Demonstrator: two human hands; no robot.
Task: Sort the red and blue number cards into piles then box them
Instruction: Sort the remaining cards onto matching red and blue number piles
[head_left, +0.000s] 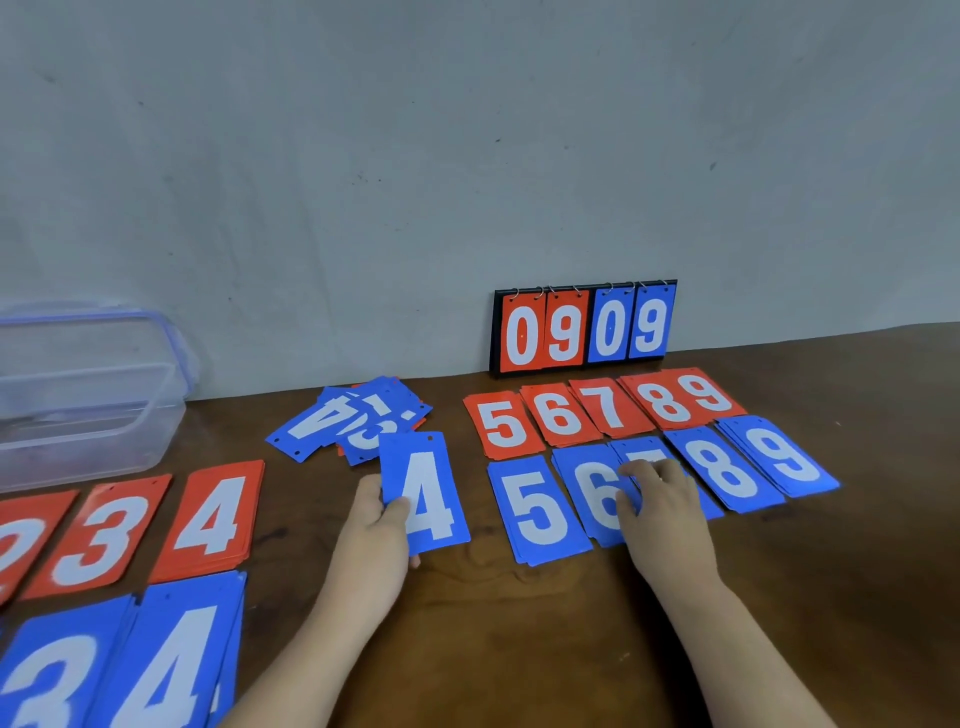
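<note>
Head view: left hand (371, 525) pinches blue 4 card (423, 493), thumb on face. Right hand (662, 514) rests atop blue 7 pile (634, 450), fingers bent, grip unclear.

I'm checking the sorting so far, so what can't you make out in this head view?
Head view:
Blue 7 pile: digit mostly covered by the right hand.
Leftmost red pile: digit cut off by the left edge.
Loose blue heap: lower cards hidden by overlapping ones.
Clear box: contents blurred.
Blue 3 pile: cut by the bottom edge.
</note>
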